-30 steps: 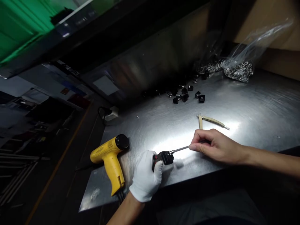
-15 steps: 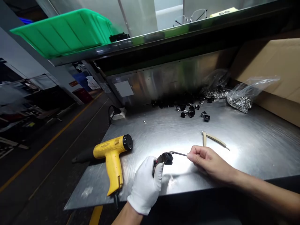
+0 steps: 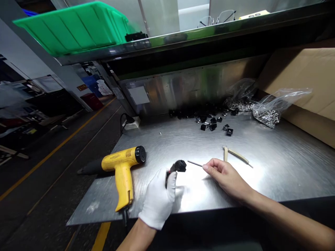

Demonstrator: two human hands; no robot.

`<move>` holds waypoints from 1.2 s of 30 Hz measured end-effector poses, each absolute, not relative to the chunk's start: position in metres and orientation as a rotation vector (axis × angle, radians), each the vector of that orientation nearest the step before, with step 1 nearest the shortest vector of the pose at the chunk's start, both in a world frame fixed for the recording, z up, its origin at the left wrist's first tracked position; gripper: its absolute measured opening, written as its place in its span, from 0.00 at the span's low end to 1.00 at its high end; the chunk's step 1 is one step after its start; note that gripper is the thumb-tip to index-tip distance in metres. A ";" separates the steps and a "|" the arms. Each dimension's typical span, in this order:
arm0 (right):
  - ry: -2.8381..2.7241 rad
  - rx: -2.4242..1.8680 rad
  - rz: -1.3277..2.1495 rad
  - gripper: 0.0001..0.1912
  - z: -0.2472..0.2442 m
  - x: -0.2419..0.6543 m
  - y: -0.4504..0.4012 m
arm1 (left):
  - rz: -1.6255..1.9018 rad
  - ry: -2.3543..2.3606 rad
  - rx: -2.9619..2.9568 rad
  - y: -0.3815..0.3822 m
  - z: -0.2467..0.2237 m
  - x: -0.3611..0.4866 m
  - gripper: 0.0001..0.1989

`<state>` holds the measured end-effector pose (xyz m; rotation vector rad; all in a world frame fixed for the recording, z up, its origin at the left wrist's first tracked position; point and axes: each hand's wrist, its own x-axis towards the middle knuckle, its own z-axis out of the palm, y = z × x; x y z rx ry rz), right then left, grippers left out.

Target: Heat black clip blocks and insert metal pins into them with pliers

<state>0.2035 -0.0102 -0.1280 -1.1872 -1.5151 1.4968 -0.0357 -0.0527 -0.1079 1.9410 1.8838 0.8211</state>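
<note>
My left hand (image 3: 158, 198), in a white glove, is closed around a small black plastic part (image 3: 180, 166). A bit of red shows where the part enters the glove; the rest is covered by the fingers. My bare right hand (image 3: 225, 178) pinches a thin grey metal rod (image 3: 194, 163) that points left at the black part. A small gap separates the rod's tip from the part. Just behind my right hand lie pliers with cream handles (image 3: 238, 156) on the metal bench.
A yellow heat gun (image 3: 123, 170) lies at the left of the metal bench (image 3: 293, 167). Several black pieces (image 3: 213, 126) are scattered toward the back. Bags of small metal parts (image 3: 265, 116) and a cardboard box (image 3: 309, 75) stand at right. A green bin (image 3: 70, 29) sits on the shelf above.
The rod's tip, which was at the black part with a small shiny metal piece on it, is now bare and apart from it. Both hands have shifted slightly left and up in view.
</note>
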 end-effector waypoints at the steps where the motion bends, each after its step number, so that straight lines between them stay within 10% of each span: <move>1: -1.577 -1.212 1.429 0.20 -0.126 0.206 -0.009 | 0.852 1.888 1.840 -0.052 -0.106 -0.037 0.17; 13: -2.069 -1.399 0.801 0.07 -0.123 0.182 0.024 | 0.957 1.712 1.153 -0.023 -0.100 -0.042 0.31; 36: -2.138 -1.457 0.643 0.08 -0.126 0.176 0.046 | 0.729 1.711 1.233 0.037 -0.092 -0.018 0.33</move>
